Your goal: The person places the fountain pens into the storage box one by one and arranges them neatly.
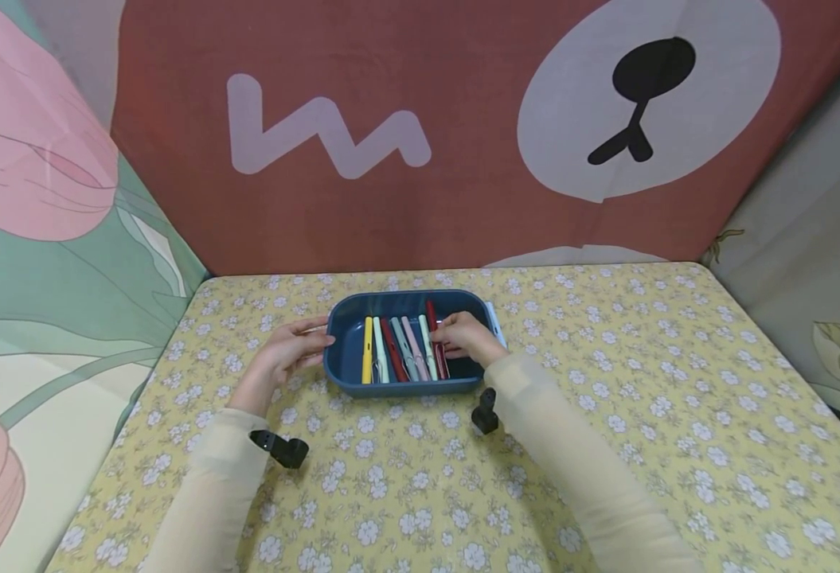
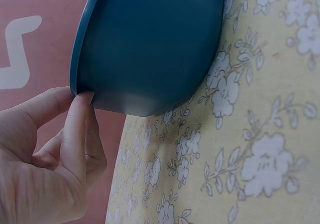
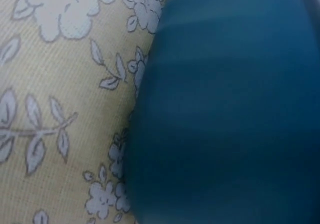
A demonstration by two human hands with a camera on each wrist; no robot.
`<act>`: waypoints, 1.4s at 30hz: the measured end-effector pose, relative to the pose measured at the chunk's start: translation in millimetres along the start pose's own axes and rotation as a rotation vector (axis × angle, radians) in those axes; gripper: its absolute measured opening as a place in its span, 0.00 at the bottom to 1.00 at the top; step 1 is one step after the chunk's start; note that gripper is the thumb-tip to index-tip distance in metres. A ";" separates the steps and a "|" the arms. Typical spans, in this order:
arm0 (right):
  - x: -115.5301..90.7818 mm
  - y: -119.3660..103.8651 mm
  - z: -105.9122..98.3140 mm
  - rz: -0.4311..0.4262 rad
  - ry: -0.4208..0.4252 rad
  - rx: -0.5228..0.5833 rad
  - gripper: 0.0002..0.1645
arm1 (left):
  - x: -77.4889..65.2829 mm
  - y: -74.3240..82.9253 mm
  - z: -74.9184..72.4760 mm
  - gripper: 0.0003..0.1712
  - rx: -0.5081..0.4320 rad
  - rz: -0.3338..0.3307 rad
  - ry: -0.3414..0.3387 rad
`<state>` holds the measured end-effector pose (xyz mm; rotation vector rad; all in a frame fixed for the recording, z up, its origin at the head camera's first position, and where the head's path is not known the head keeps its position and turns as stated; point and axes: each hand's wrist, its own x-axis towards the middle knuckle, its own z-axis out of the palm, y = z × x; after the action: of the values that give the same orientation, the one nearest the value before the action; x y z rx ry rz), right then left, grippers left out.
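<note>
A dark blue box (image 1: 405, 390) with rounded corners sits on the table, its outer wall (image 2: 150, 43) large in the left wrist view. My left hand (image 1: 292, 347) pinches its left rim between thumb and fingers. Inside, several pens lie side by side, from a yellow pen (image 1: 367, 350) at the left to a mint green pen (image 1: 426, 338) toward the right. My right hand (image 1: 470, 336) reaches in over the right side and pinches a dark red pen (image 1: 431, 313) at the end of the row. In the right wrist view the box wall (image 3: 225, 108) hides that hand.
A yellow flowered cloth (image 1: 405, 493) covers the table. At the box's right end a light blue strip (image 1: 494, 322) shows. Behind the table hangs a reddish-brown fabric (image 1: 462, 215). Black wrist cameras (image 1: 287, 450) sit on both sleeves.
</note>
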<state>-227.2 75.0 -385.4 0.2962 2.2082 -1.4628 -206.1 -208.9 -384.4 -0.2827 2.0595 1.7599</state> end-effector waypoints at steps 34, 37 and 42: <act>1.7 6.5 3.3 -0.008 0.017 -0.096 0.10 | -1.5 2.1 0.4 0.36 -0.008 -0.013 0.001; 0.9 5.3 3.6 0.004 0.014 -0.096 0.06 | -0.7 1.2 0.5 0.36 -0.001 -0.009 0.001; -0.1 1.6 3.7 0.018 0.016 -0.103 0.04 | 0.2 0.2 -0.1 0.36 0.004 -0.009 0.001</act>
<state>-225.4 72.3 -387.8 0.2931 2.2785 -1.3368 -206.4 -208.8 -384.3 -0.2922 2.0592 1.7503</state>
